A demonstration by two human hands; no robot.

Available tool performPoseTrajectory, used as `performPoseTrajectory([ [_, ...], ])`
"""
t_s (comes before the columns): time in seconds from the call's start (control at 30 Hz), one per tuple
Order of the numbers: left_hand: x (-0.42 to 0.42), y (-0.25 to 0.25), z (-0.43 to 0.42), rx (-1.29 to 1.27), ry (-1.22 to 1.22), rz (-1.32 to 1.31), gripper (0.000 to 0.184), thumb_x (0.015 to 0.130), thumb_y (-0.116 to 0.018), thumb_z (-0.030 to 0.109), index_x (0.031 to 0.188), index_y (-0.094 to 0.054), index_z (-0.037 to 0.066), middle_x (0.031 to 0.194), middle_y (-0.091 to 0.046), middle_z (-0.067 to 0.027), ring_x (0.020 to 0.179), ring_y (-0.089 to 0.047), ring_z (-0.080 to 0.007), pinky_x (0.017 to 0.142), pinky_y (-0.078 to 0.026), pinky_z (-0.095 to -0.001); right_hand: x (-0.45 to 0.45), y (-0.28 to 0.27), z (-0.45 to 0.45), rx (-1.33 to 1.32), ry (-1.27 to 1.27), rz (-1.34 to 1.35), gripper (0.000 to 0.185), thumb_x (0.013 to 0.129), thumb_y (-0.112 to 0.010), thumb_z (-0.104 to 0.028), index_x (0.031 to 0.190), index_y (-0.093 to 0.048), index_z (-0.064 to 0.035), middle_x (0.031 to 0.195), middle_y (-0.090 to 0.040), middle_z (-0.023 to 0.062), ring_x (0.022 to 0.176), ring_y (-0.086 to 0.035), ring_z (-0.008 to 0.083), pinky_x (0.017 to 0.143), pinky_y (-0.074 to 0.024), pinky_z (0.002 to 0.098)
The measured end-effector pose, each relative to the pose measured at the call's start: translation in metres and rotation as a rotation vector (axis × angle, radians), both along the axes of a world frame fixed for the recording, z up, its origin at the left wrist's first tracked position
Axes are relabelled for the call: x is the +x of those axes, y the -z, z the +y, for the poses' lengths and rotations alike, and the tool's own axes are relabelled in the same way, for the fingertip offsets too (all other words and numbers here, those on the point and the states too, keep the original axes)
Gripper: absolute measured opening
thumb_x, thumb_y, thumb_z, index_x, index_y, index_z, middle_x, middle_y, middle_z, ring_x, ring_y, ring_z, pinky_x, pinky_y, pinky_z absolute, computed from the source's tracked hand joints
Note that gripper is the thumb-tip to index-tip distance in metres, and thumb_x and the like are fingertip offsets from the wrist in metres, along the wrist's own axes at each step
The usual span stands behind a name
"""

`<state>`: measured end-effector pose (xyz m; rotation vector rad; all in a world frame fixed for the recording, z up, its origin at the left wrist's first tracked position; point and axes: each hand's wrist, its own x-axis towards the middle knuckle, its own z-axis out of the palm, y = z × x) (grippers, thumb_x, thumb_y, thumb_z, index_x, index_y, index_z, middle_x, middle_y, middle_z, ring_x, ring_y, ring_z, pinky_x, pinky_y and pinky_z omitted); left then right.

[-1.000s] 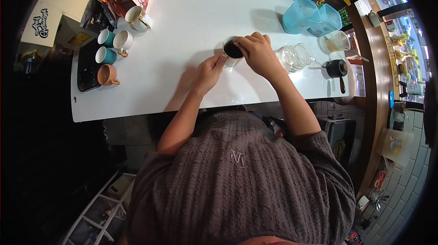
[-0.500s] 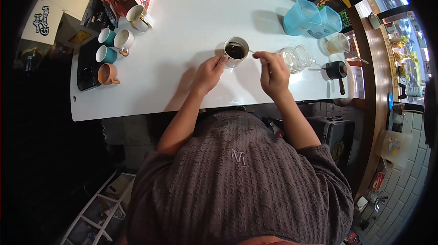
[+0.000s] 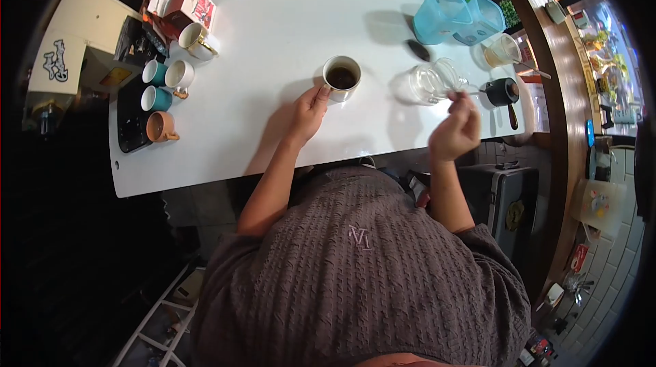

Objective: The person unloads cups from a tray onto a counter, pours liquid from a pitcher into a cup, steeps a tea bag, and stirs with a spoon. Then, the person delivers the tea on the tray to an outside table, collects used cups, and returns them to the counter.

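A mug (image 3: pixel 342 78) of dark liquid stands on the white table in front of me. My left hand (image 3: pixel 309 117) is closed on its handle side. Further right, my right hand (image 3: pixel 456 129) is raised above the table's near edge, thumb and fingers pinched on a spoon. The dark oval of the spoon (image 3: pixel 418 50) shows beyond the glass server (image 3: pixel 432 83); its thin handle is hard to make out against the glass. My right fingertips overlap the near side of the server in view, and whether they touch it I cannot tell.
At the left are several cups (image 3: pixel 161 126), a white mug with a gold handle (image 3: pixel 199 42) and a red-white box (image 3: pixel 191 8). Blue containers (image 3: pixel 439 17), a clear cup (image 3: pixel 503 50) and a small black pot (image 3: pixel 502 92) stand at the right.
My right hand has drawn away from the mug to the right, and the spoon has come out of the liquid. My left hand stays on the mug.
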<state>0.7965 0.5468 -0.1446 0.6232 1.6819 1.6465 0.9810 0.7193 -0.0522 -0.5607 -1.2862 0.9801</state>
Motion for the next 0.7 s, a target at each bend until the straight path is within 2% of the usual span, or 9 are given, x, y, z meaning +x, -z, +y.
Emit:
performPoseTrajectory([
  [0.07, 0.002, 0.0, 0.0, 0.026, 0.009, -0.018, 0.035, 0.102, -0.044, 0.037, 0.088, -0.054, 0.007, 0.071, -0.041, 0.0047, 0.062, -0.036, -0.0053, 0.056, -0.031, -0.0209, 0.021, -0.016, 0.021, -0.178, 0.108, 0.15, 0.017, 0.095, -0.052, -0.006, 0.097, -0.062, 0.0074, 0.087, -0.067, 0.0128, 0.076, -0.058, 0.0126, 0.071, -0.042, 0.0235],
  [0.13, 0.003, -0.002, 0.0, 0.03, -0.024, -0.038, 0.035, 0.102, -0.044, 0.037, 0.088, -0.054, 0.007, 0.073, -0.042, 0.0039, 0.063, -0.037, -0.0055, 0.056, -0.031, -0.0209, 0.049, -0.02, 0.044, -0.317, 0.176, 0.198, 0.017, 0.095, -0.054, -0.01, 0.101, -0.061, 0.0042, 0.092, -0.069, 0.0111, 0.072, -0.05, 0.0062, 0.069, -0.0398, 0.0215],
  [0.23, 0.004, -0.001, 0.0, 0.034, -0.04, -0.021, 0.039, 0.101, -0.046, 0.042, 0.089, -0.056, 0.007, 0.068, -0.042, 0.0054, 0.062, -0.038, -0.0047, 0.056, -0.033, -0.0216, 0.098, 0.024, 0.071, -0.303, 0.236, 0.092, 0.016, 0.095, -0.056, -0.011, 0.1, -0.063, 0.0021, 0.093, -0.07, 0.01, 0.067, -0.047, 0.0035, 0.063, -0.0365, 0.0174],
  [0.3, 0.006, -0.005, 0.001, 0.04, -0.041, -0.028, 0.038, 0.101, -0.045, 0.042, 0.089, -0.056, 0.006, 0.071, -0.043, 0.0051, 0.062, -0.038, -0.005, 0.056, -0.033, -0.0214, 0.12, 0.054, 0.074, -0.436, 0.268, -0.115, 0.019, 0.095, -0.056, -0.012, 0.103, -0.06, 0.0044, 0.099, -0.07, 0.0143, 0.075, -0.053, 0.005, 0.072, -0.0416, 0.021],
  [0.33, 0.007, -0.007, 0.001, 0.047, -0.057, -0.035, 0.038, 0.101, -0.045, 0.041, 0.09, -0.055, 0.006, 0.074, -0.044, 0.0048, 0.063, -0.039, -0.0052, 0.056, -0.033, -0.0212, 0.125, 0.066, 0.076, -0.438, 0.27, -0.113, 0.019, 0.095, -0.056, -0.012, 0.103, -0.06, 0.0044, 0.099, -0.07, 0.0143, 0.075, -0.053, 0.005, 0.072, -0.0416, 0.021],
  [0.43, 0.012, -0.012, 0.003, 0.053, -0.106, -0.045, 0.037, 0.101, -0.046, 0.04, 0.091, -0.055, 0.006, 0.078, -0.045, 0.0044, 0.063, -0.039, -0.0057, 0.056, -0.034, -0.0205, 0.13, 0.091, 0.084, -0.491, 0.268, -0.182, 0.022, 0.095, -0.057, -0.013, 0.105, -0.057, 0.0067, 0.099, -0.07, 0.0162, 0.092, -0.064, 0.0127, 0.082, -0.0455, 0.021],
  [0.57, 0.013, -0.009, 0.008, 0.077, -0.144, -0.044, 0.035, 0.101, -0.046, 0.038, 0.091, -0.056, 0.006, 0.077, -0.045, 0.0042, 0.063, -0.04, -0.0056, 0.056, -0.033, -0.02, 0.124, 0.109, 0.097, -0.513, 0.263, -0.173, 0.022, 0.094, -0.058, -0.012, 0.104, -0.057, 0.0074, 0.098, -0.07, 0.0166, 0.083, -0.065, 0.0132, 0.077, -0.0472, 0.0215],
  [0.7, 0.007, -0.012, 0.023, 0.089, -0.193, -0.068, 0.034, 0.102, -0.046, 0.035, 0.09, -0.057, 0.005, 0.072, -0.044, 0.0036, 0.061, -0.042, -0.0057, 0.054, -0.034, -0.0204, 0.119, 0.123, 0.109, -0.565, 0.258, -0.171, 0.02, 0.094, -0.059, -0.014, 0.103, -0.061, 0.0036, 0.098, -0.071, 0.0119, 0.087, -0.064, 0.0121, 0.076, -0.0459, 0.0214],
])
